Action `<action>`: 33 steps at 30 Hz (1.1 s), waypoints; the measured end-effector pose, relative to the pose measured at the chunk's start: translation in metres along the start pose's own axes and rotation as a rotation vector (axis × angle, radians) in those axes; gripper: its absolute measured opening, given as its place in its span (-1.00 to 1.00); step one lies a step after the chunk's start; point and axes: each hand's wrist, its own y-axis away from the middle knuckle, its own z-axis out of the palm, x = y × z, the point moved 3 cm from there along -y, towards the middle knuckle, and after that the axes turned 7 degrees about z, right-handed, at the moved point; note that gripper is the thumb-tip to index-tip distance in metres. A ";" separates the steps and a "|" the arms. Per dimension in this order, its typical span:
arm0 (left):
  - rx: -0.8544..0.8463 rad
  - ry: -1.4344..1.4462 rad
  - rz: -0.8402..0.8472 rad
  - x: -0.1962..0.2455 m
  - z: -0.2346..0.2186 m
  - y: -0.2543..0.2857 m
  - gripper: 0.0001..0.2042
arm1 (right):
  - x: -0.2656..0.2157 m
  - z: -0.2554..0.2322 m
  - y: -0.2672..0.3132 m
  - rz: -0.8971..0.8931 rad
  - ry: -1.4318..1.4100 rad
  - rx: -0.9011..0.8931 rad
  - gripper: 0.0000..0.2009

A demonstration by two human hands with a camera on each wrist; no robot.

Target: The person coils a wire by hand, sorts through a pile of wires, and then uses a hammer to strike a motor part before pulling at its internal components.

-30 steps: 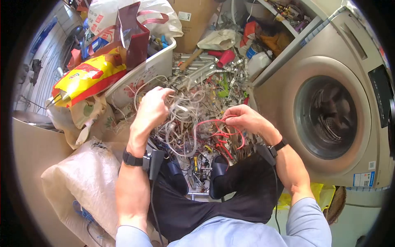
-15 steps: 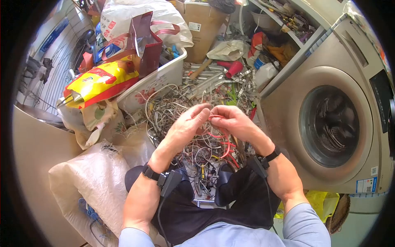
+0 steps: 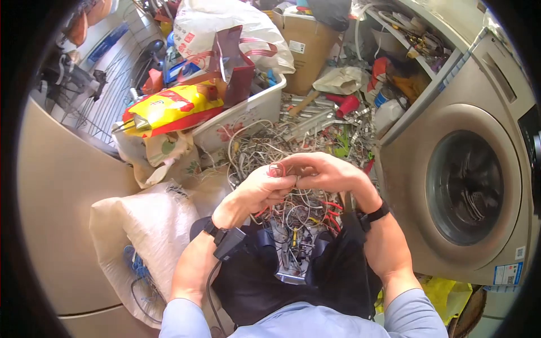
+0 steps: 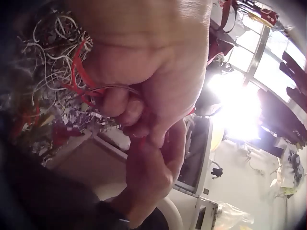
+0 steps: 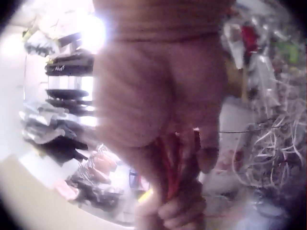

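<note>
In the head view my left hand [image 3: 256, 194] and right hand [image 3: 327, 172] meet over a tangle of scrap wire [image 3: 259, 146]. A loop of red wire [image 3: 276, 169] shows between them. My left hand has its fingers curled round it, and red strands [image 4: 79, 72] trail from that fist in the left wrist view. My right hand [image 5: 163, 91] pinches the red wire [image 5: 171, 167] close against the left thumb; the right wrist view is blurred. More red wire pieces [image 3: 333, 208] lie below on the heap, in front of the knees.
A washing machine [image 3: 468, 180] stands close on the right. At the left are a white woven sack [image 3: 141, 225] and a plastic tub [image 3: 253, 112] with bags on top. A pink-red hairdryer-shaped object [image 3: 346, 105] lies on the metal scraps behind.
My left hand has left the pale wires, moved right to meet the right hand and gripped the red wire. The red loop has been drawn up between both hands. The head view has shifted.
</note>
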 end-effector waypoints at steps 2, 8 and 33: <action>0.042 -0.032 -0.009 0.001 -0.004 0.018 -0.86 | -0.008 -0.005 0.006 0.055 -0.206 -0.161 -0.44; 0.218 0.027 0.251 0.040 0.007 0.117 -0.77 | -0.020 0.003 0.003 0.012 -0.481 -0.004 -0.39; 1.199 -0.847 1.271 0.216 0.137 0.544 -0.76 | -0.003 0.049 -0.018 0.241 0.038 -0.013 -0.64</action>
